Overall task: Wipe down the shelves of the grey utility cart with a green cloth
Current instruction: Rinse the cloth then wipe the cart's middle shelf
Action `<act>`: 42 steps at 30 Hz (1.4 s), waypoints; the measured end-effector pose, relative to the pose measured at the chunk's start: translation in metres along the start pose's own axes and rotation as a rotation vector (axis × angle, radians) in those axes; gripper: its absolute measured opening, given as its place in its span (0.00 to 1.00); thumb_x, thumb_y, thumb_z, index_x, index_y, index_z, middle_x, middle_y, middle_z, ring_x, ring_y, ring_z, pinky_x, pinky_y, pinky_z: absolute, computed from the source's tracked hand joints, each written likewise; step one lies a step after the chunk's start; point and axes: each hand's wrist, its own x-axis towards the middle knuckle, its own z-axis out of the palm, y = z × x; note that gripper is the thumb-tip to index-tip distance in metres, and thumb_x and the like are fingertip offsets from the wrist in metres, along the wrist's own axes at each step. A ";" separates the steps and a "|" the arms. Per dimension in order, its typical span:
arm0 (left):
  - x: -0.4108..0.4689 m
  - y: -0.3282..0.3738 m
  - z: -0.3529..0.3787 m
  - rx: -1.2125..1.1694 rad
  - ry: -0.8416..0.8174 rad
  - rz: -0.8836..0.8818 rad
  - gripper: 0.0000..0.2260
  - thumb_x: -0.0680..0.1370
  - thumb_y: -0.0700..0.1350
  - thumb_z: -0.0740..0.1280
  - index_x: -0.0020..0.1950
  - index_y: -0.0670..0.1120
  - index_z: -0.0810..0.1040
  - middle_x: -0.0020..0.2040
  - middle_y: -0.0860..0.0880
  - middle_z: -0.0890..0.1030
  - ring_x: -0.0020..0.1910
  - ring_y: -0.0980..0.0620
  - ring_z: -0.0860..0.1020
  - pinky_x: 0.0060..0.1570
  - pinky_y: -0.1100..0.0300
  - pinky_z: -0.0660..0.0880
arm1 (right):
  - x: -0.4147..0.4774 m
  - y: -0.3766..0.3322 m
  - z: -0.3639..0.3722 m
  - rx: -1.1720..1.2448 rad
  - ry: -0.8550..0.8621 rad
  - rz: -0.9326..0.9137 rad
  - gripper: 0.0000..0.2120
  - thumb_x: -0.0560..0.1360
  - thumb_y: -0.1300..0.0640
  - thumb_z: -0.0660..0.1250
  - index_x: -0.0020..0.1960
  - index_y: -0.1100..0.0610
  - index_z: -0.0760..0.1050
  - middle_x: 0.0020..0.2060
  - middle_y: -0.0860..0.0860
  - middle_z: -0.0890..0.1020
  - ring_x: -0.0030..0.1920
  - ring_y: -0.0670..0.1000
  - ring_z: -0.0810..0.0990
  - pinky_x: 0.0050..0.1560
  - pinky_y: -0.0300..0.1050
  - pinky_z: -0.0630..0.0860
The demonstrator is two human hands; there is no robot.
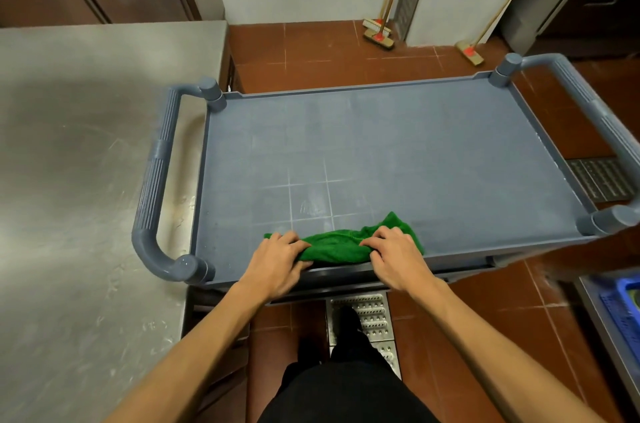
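The bunched green fuzzy cloth [332, 244] lies on the top shelf of the grey plastic cart [381, 145], at the shelf's 6 o'clock edge. The left hand [277, 261] pinches the cloth's 9 o'clock end with bent fingers. The right hand [394, 258] grips its 3 o'clock end. A shiny steel table [86, 163] sits at the cart's 9 o'clock side.
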 end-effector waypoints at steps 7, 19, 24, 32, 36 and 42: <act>-0.011 -0.005 -0.006 -0.095 -0.070 -0.027 0.14 0.79 0.55 0.64 0.60 0.50 0.80 0.55 0.49 0.80 0.55 0.44 0.77 0.56 0.50 0.73 | 0.001 -0.013 0.001 -0.047 -0.063 0.035 0.19 0.79 0.54 0.54 0.66 0.49 0.76 0.59 0.50 0.76 0.57 0.54 0.72 0.62 0.51 0.68; -0.024 -0.001 0.011 -0.023 0.017 -0.018 0.19 0.79 0.57 0.62 0.68 0.53 0.75 0.59 0.51 0.77 0.56 0.46 0.73 0.57 0.53 0.70 | -0.015 -0.010 0.009 -0.012 -0.037 0.015 0.28 0.74 0.37 0.54 0.68 0.48 0.72 0.56 0.48 0.73 0.57 0.51 0.69 0.63 0.50 0.66; -0.025 0.013 0.017 -0.074 0.078 -0.097 0.20 0.78 0.55 0.65 0.69 0.54 0.75 0.59 0.51 0.77 0.58 0.46 0.72 0.59 0.53 0.69 | -0.017 0.000 0.007 0.025 -0.013 -0.030 0.29 0.74 0.34 0.54 0.68 0.47 0.74 0.55 0.46 0.73 0.56 0.49 0.69 0.63 0.49 0.66; -0.014 0.041 0.020 -0.103 0.089 -0.208 0.20 0.78 0.53 0.67 0.69 0.55 0.76 0.59 0.51 0.76 0.58 0.46 0.72 0.60 0.53 0.68 | -0.019 0.031 -0.006 0.003 -0.002 -0.131 0.25 0.77 0.36 0.57 0.67 0.48 0.75 0.54 0.48 0.75 0.55 0.51 0.72 0.63 0.50 0.68; -0.005 0.062 0.023 -0.098 0.085 -0.230 0.20 0.77 0.52 0.67 0.70 0.54 0.75 0.60 0.50 0.76 0.58 0.46 0.72 0.60 0.53 0.68 | -0.021 0.054 -0.014 0.006 -0.016 -0.154 0.24 0.78 0.37 0.57 0.67 0.47 0.75 0.54 0.49 0.75 0.55 0.51 0.72 0.63 0.50 0.68; 0.011 0.098 0.031 -0.088 0.095 -0.260 0.20 0.77 0.52 0.67 0.70 0.54 0.75 0.60 0.50 0.76 0.58 0.45 0.72 0.60 0.53 0.68 | -0.026 0.092 -0.023 0.031 -0.012 -0.163 0.24 0.78 0.37 0.57 0.67 0.47 0.74 0.54 0.48 0.75 0.55 0.51 0.71 0.63 0.49 0.68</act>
